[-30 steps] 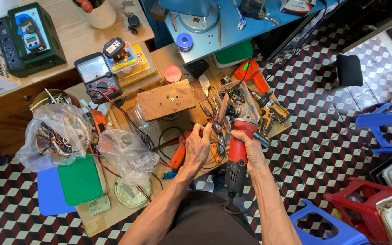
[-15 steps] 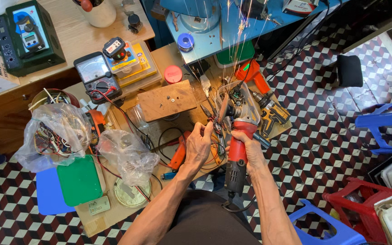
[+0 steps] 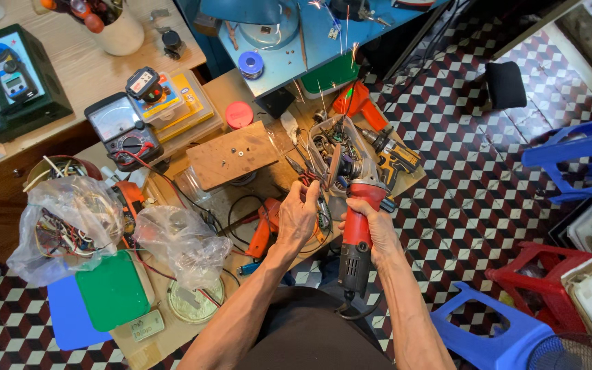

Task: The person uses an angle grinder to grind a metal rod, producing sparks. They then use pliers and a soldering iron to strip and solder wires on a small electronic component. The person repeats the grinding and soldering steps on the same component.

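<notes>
Far left: green instrument case (image 3: 18, 75) on the wooden desk (image 3: 56, 48), then an analog multimeter (image 3: 123, 130) with its leads. Near left: two clear plastic bags of wire scraps (image 3: 70, 226), a green lid (image 3: 111, 291) and a blue stool (image 3: 66, 318) under it. Centre: wooden block (image 3: 236, 154) lies flat on the low desk, red cap (image 3: 239, 113) just beyond it.

Left hand (image 3: 298, 218): grip closed on a small metal part (image 3: 322, 209), pinned against the cluttered desk top. Too small to tell what the part is. Right hand (image 3: 371, 229): grip wrapped full around the red body of an angle grinder (image 3: 356, 226), disc end pointing far, just beside the left fingers. Sparks (image 3: 340, 41) fly toward the far blue desk (image 3: 289, 55), so the disc looks to be cutting or grinding the held part right now.

Judgement: step in hand is grinding. Next move calls for steady wheel pressure and keeping the left fingertips clear of the disc; they sit very near it.

Right of the grinder: yellow-black cordless drill (image 3: 395, 154) and an orange tool (image 3: 358, 103) at the desk's right edge. Open room is thin: clutter crowds all sides of the work spot, and the desk edge is just right of the grinder. Checkered floor (image 3: 460, 205) is open to the right; blue stool (image 3: 491, 329) and red stool (image 3: 539, 288) stand near right, well apart from the hands.
</notes>
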